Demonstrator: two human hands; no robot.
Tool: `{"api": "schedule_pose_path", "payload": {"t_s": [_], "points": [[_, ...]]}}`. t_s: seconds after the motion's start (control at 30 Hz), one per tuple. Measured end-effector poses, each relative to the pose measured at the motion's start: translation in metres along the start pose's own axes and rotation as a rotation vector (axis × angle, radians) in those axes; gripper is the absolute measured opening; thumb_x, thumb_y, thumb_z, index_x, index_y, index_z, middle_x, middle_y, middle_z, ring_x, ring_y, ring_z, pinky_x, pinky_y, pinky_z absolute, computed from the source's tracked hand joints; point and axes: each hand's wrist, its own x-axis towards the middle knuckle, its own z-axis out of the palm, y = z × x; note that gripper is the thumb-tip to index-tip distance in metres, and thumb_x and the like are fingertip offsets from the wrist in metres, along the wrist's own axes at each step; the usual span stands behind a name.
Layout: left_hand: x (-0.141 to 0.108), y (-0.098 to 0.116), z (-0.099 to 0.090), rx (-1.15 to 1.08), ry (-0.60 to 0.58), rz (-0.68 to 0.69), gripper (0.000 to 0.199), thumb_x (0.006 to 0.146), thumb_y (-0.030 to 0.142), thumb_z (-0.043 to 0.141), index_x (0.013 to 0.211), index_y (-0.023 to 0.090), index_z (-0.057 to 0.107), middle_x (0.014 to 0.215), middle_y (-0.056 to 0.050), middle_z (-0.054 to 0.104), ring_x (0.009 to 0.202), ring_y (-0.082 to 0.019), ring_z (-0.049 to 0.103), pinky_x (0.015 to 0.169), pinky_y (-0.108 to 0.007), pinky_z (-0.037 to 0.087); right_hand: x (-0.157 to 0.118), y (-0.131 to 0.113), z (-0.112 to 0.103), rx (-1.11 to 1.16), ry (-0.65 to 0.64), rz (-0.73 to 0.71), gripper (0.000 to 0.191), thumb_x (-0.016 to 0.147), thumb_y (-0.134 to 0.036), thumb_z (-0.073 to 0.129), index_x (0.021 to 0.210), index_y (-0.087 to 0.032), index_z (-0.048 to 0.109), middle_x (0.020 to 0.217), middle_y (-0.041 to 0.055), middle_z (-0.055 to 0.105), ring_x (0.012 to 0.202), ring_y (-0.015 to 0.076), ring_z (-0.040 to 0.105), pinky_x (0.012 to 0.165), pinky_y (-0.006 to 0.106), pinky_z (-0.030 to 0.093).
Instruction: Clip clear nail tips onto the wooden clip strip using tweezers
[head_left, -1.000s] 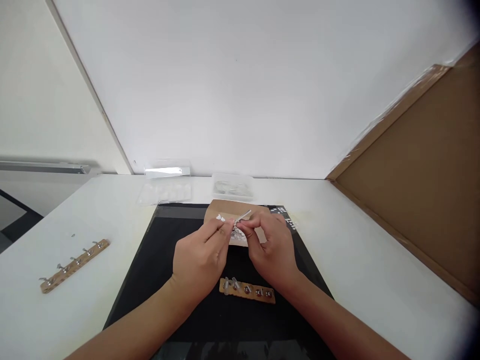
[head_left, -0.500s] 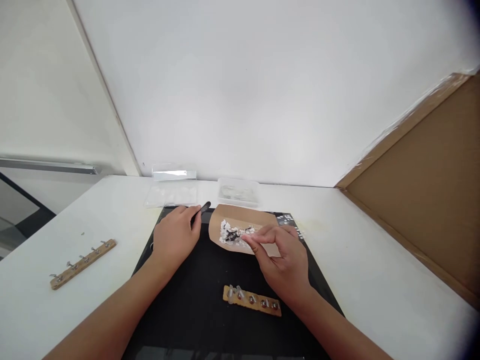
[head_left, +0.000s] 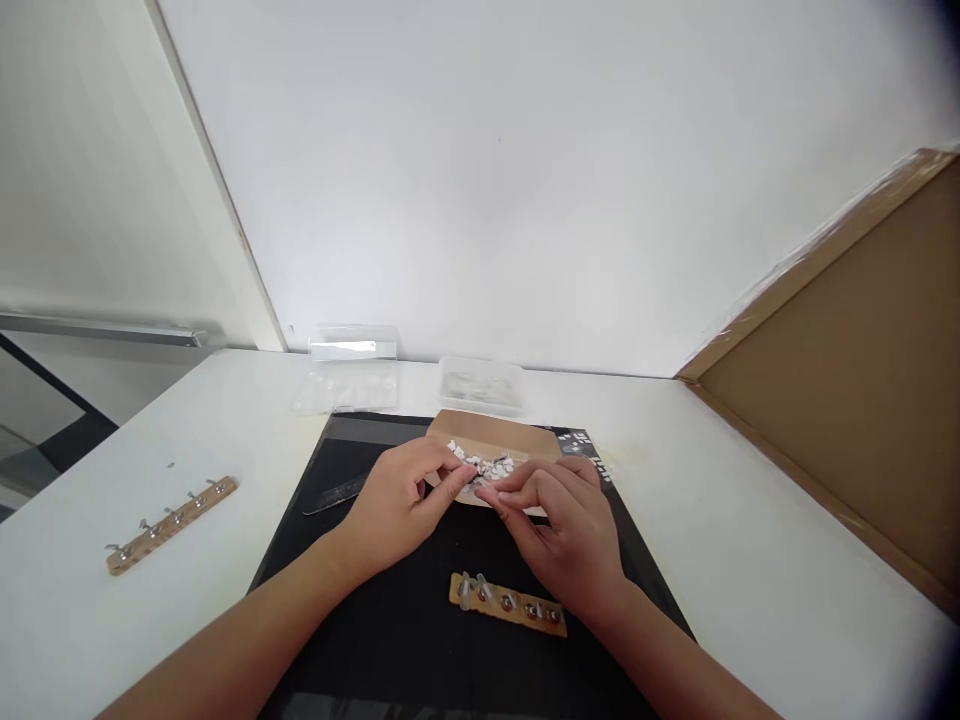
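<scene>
My left hand [head_left: 409,500] and my right hand [head_left: 559,515] meet with closed fingertips over a brown paper tray [head_left: 495,430]. White scraps [head_left: 499,467] and a few dark strips lie in the tray. Each hand is in a pinch; what the fingertips hold, if anything, is too small to make out. Left of my left hand, a flat black nail file [head_left: 335,495] rests on the black mat [head_left: 390,640]. Nearer me is a short wooden strip [head_left: 517,607] with several round metal studs and clear nail-shaped tips on it.
A second studded wooden strip [head_left: 172,525] lies on the white table [head_left: 757,520] at left. Behind the mat are a clear open case [head_left: 349,385] and a clear box [head_left: 480,385] with pale contents. Small white pieces [head_left: 600,468] are scattered at the mat's right corner. A cardboard panel [head_left: 847,370] stands at right.
My left hand has let go of the black nail file, which now lies on the mat, and has moved right to my right hand's fingertips. The view has shifted slightly.
</scene>
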Motion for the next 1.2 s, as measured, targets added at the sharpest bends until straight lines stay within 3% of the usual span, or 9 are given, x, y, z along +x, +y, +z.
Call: {"api": "schedule_pose_path", "payload": {"t_s": [0.2,0.57,0.77,1.2], "points": [[-0.0004,0.0059,-0.0019,-0.277,-0.110,-0.139,0.019,0.100,0.035,0.064,0.097,0.025,0.080,0.095,-0.003,0.078,0.077,-0.014,0.069,0.053,-0.021,0.047,0.0018,-0.0034,-0.0035,-0.014,-0.006,-0.075,0.026,0.093,-0.018,0.077,0.080,-0.023,0.055,0.081,-0.0048,0.075,0.074,0.0129,0.071,0.079,0.036,0.039],[-0.0038,0.0027,0.0031,-0.534,-0.149,-0.199,0.012,0.092,0.029,0.075,0.099,0.026,0.084,0.099,-0.006,0.075,0.077,-0.014,0.066,0.058,-0.024,0.047,-0.0003,-0.0013,-0.0067,-0.101,-0.045,-0.183,0.025,0.092,-0.017,0.077,0.077,-0.022,0.057,0.074,-0.0021,0.069,0.066,0.0145,0.064,0.076,0.036,0.038],[-0.0036,-0.0022,0.0057,-0.575,-0.202,-0.252,0.018,0.089,0.038,0.080,0.097,0.023,0.085,0.096,-0.006,0.075,0.074,-0.013,0.062,0.057,-0.024,0.041,-0.0008,-0.0030,-0.0076,-0.023,-0.054,-0.138,0.024,0.092,-0.018,0.078,0.076,-0.021,0.059,0.074,-0.0019,0.068,0.069,0.0142,0.063,0.079,0.035,0.037],[-0.0021,0.0002,0.0031,-0.489,-0.289,-0.223,0.015,0.090,0.038,0.079,0.092,0.023,0.083,0.093,-0.001,0.076,0.078,-0.012,0.063,0.065,-0.021,0.044,-0.0034,0.0015,-0.0085,0.020,-0.117,-0.059,0.023,0.094,-0.027,0.077,0.080,-0.022,0.059,0.077,-0.0031,0.067,0.072,0.0152,0.064,0.081,0.035,0.034]]}}
